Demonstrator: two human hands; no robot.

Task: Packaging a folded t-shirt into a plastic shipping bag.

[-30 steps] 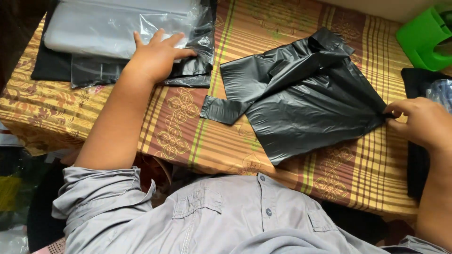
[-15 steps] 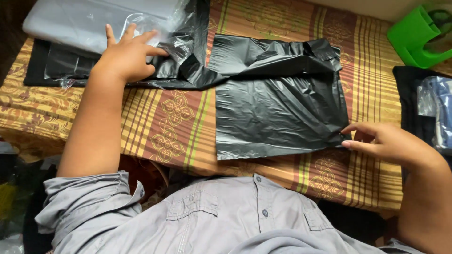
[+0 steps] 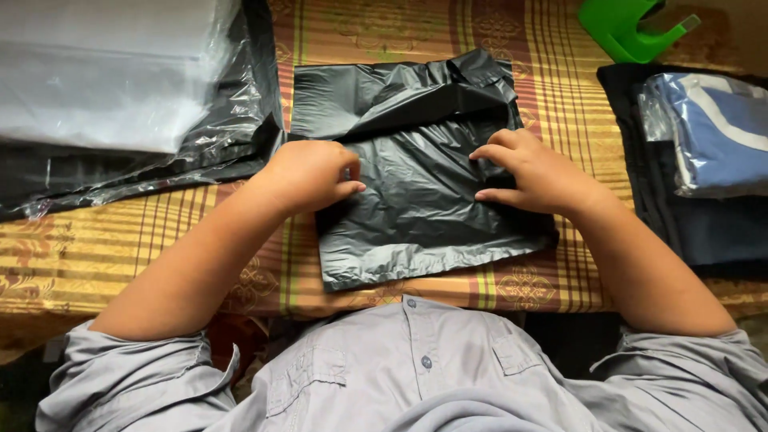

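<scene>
Both hands have come in onto the black plastic bag [image 3: 424,200]: the left hand [image 3: 308,176] apparently pinches its edge, while the right hand [image 3: 532,172] presses loosely curled fingers on it.

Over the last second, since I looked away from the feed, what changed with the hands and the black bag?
The left hand left the stack of clear-wrapped packages and came onto the black plastic bag. The right hand moved in from the bag's right edge. Both now press on the bag, which went from skewed and crumpled to squared in front of the person. The stack, the green object and the wrapped blue garment stayed.
</scene>
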